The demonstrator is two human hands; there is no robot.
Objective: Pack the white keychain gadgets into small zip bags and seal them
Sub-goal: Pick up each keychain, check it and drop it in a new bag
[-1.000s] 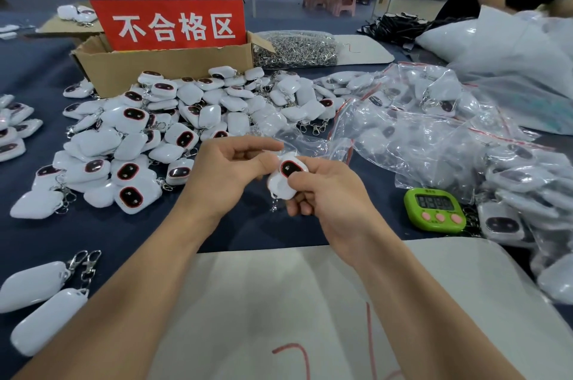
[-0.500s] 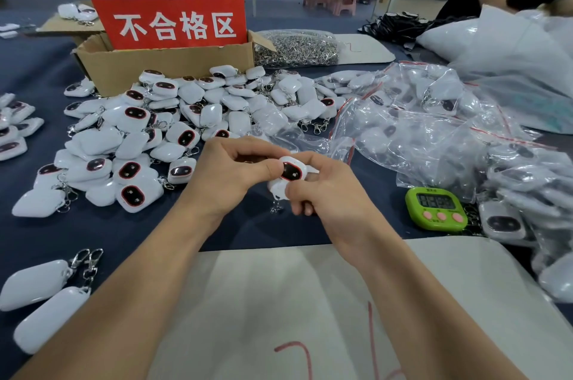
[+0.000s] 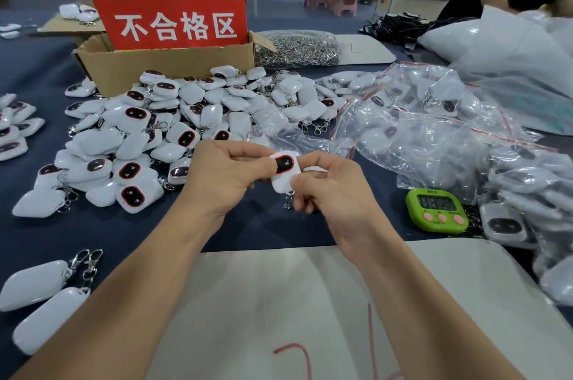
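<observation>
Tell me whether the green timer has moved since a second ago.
No. The green timer sits where it did, just beyond the far edge of the white sheet.

The table (image 3: 273, 234) is covered with a dark blue cloth. White keychain gadgets (image 3: 173, 137) are heaped at 10 o'clock, with a cardboard box (image 3: 167, 69) stood behind them at 11. A bag of metal clasps (image 3: 294, 47) is laid at 12. Filled zip bags (image 3: 434, 131) are piled from 2 to 4, with a green timer (image 3: 437, 209) set just beside them at 3. A white sheet (image 3: 310, 302) is spread at 6, and two loose gadgets (image 3: 37, 302) are laid at 8.
</observation>
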